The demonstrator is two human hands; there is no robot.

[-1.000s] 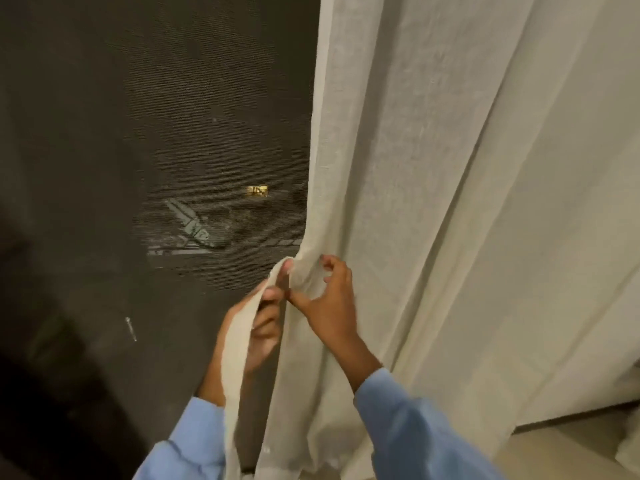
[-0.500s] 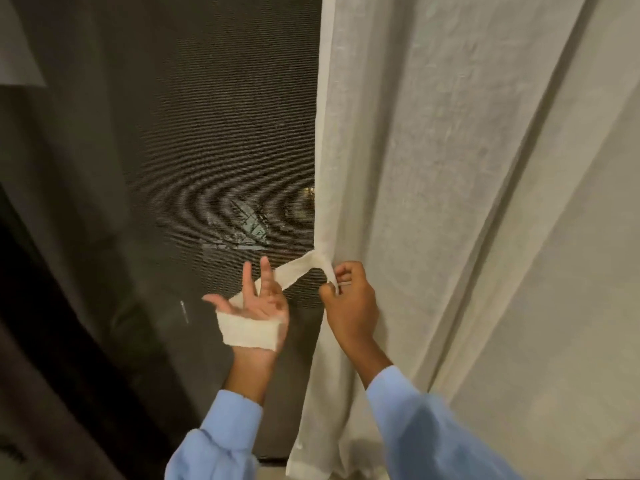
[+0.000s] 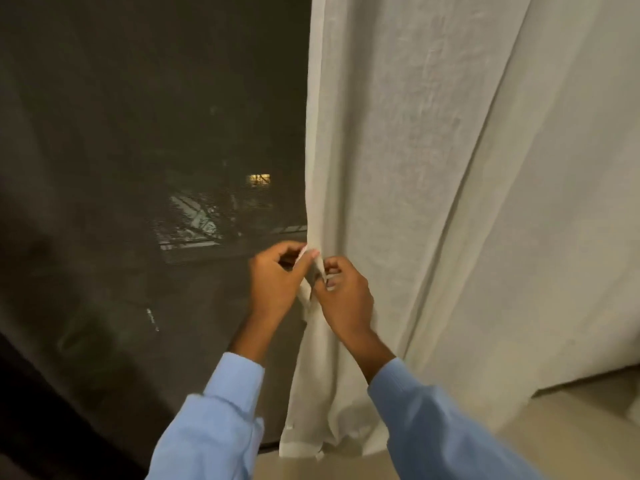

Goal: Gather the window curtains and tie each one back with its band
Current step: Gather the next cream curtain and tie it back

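Two hands meet at the left edge of the cream curtain point(image 3: 433, 168), about halfway down the visible drop. The left hand point(image 3: 277, 282) sits just left of that edge, in front of the dark window screen point(image 3: 138, 133). Its fingers are curled, with thumb and fingertips pinching a narrow pale strip, the band point(image 3: 308, 253), right where it touches the curtain's hem. The right hand point(image 3: 346, 299) lies just beside it, slightly lower and over the curtain fabric. Its fingers are also curled, and its thumb and forefinger nip the same strip close to the hem. The two sets of fingertips are nearly touching. More cream cloth shows in the gap between the wrists, but whether that is band or curtain fold cannot be told. The curtain hangs in long loose folds to the right and reaches down to the pale floor point(image 3: 571, 427). Both forearms wear light blue sleeves point(image 3: 214, 420). Far beyond the screen, a small lit window point(image 3: 259, 179) glows.
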